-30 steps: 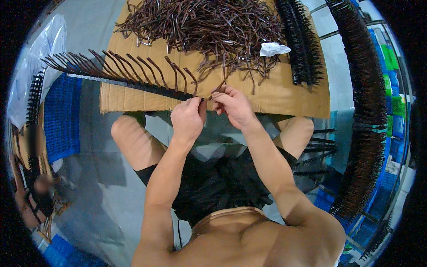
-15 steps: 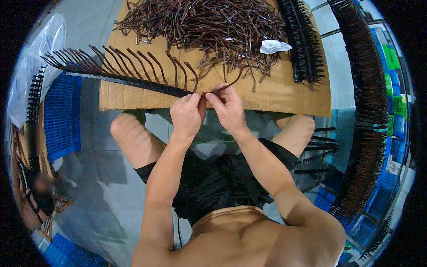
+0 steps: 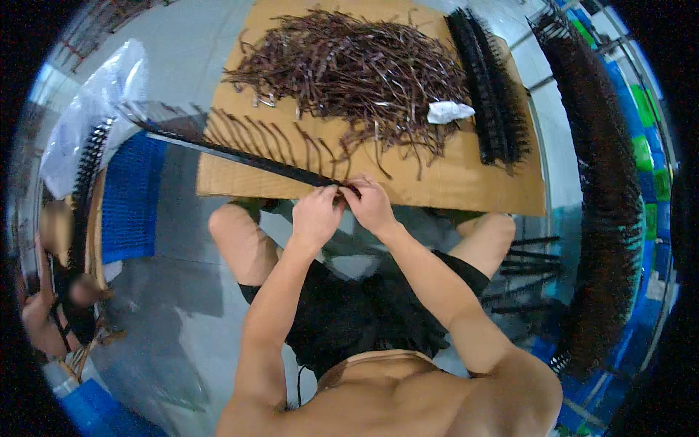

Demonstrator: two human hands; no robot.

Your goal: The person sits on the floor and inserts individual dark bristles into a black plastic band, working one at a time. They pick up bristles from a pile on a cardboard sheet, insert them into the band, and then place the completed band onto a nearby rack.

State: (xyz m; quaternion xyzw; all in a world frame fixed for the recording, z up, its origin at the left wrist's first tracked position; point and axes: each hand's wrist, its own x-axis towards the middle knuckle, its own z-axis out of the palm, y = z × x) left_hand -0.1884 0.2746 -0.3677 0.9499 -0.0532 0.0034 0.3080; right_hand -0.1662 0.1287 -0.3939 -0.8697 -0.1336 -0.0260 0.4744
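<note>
Since the earlier frames, both hands had kept their place at the near edge of the cardboard-topped table [image 3: 466, 191], while the far end of the long dark strip [image 3: 240, 155] had swung a little, blurring its tip at the left. That strip, set with a row of curved brown prongs standing up along it, ran from the upper left down to the hands, lying slantwise over the table's near left corner. The left hand [image 3: 317, 215] was clenched on the strip's near end, its fingers pinched around it. The right hand [image 3: 371, 205] met it just beside, fingers pinched at the same end on what looked like one thin brown piece; the piece itself was too small to tell clearly. A loose heap of brown prongs [image 3: 349, 69] lay farther back on the table, with a small white scrap [image 3: 449, 111] at its right edge. Finished black combs [image 3: 489, 91] lay in a row along the table's right side. A blue crate [image 3: 129, 197] stood on the floor to the left.
</note>
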